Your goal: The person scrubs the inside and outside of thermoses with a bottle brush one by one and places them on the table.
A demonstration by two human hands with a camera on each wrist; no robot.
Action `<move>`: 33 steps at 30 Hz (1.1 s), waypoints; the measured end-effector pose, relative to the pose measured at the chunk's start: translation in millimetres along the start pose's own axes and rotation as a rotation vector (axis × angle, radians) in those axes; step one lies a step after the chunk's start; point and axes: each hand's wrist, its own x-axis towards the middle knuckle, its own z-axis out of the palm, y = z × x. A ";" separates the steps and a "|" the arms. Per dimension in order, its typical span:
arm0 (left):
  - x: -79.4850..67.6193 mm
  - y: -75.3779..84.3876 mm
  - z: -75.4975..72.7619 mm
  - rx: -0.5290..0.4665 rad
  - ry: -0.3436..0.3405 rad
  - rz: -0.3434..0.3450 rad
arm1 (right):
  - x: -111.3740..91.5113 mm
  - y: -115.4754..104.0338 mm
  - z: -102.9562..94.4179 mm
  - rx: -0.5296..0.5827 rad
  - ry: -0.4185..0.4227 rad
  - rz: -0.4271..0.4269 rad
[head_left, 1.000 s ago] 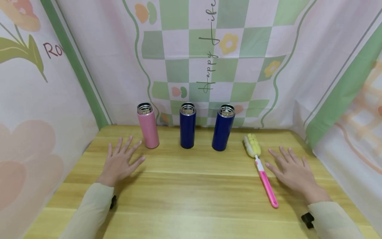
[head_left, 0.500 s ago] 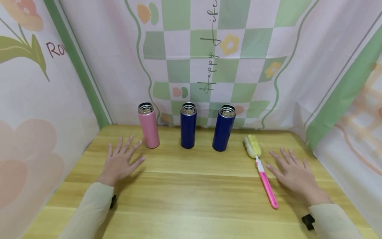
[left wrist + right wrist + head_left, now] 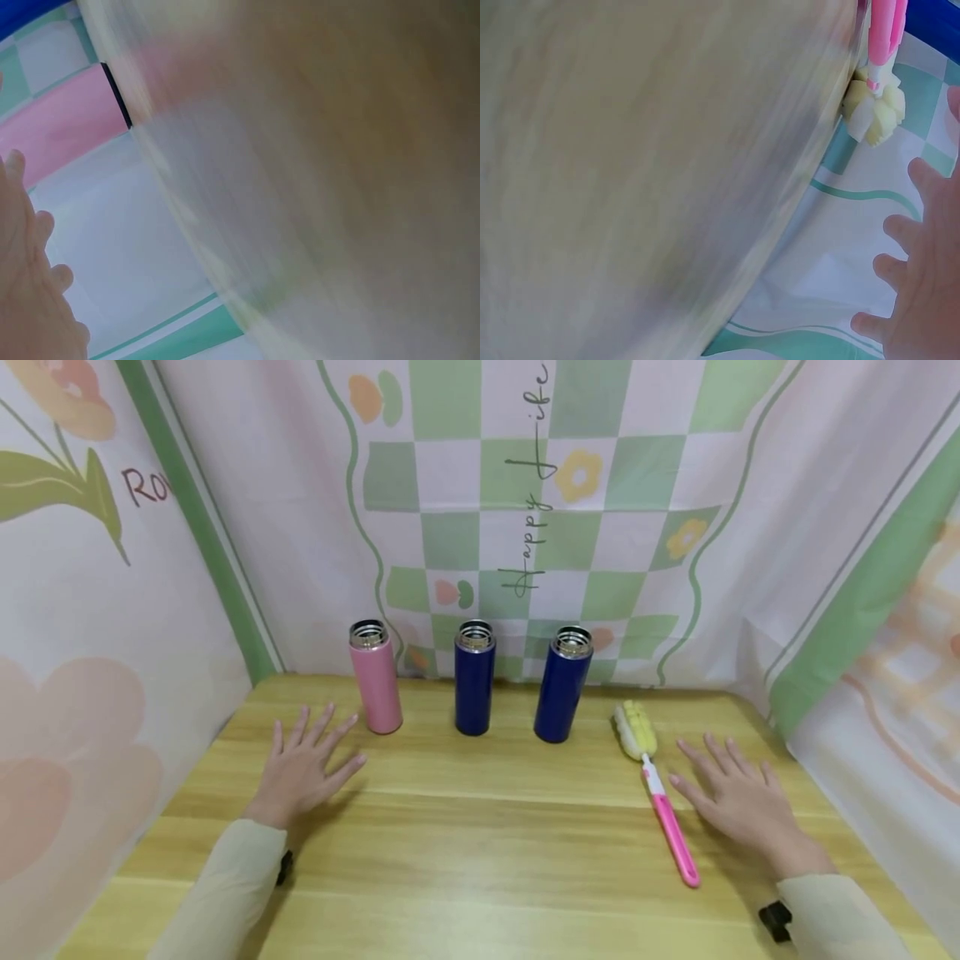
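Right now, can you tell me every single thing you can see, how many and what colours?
Pink bottle: 1, pink with a silver rim, standing open at the back left of the table
Blue bottles: 2, dark blue with silver rims, standing open to the right of the pink one
Brush: 1, yellow and white head, pink and white handle, lying on the table's right side
Table: 1, light wood, under everything
Printed cloth: pieces hard to count, mostly white and green, behind and at both sides
Wrist bands: 2, black, one at each wrist
Sleeves: 2, cream, on both arms
Left hand: 1, bare, near the pink bottle
Right hand: 1, bare, beside the brush
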 end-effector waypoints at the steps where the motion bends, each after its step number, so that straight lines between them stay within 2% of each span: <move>1: 0.1 0.1 -0.5 -0.003 -0.002 -0.002 | 0.2 0.3 0.2 -0.001 0.000 0.000; 8: 0.9 1.3 -1.8 -0.025 -0.013 -0.021 | 0.3 3.2 1.2 0.010 -0.004 0.002; 14: 2.4 1.8 -0.9 -0.111 -0.024 -0.041 | 1.2 4.9 1.7 0.021 -0.029 0.004; 22: 7.5 -1.7 2.7 -0.169 -0.054 -0.074 | -0.4 3.5 1.9 0.027 -0.028 -0.006; 27: 12.8 -0.6 3.5 -0.274 -0.058 -0.090 | -2.0 3.0 1.7 0.036 -0.030 -0.026; 33: 20.3 0.1 7.5 -0.450 -0.051 -0.112 | -2.9 2.3 0.4 0.058 -0.034 -0.050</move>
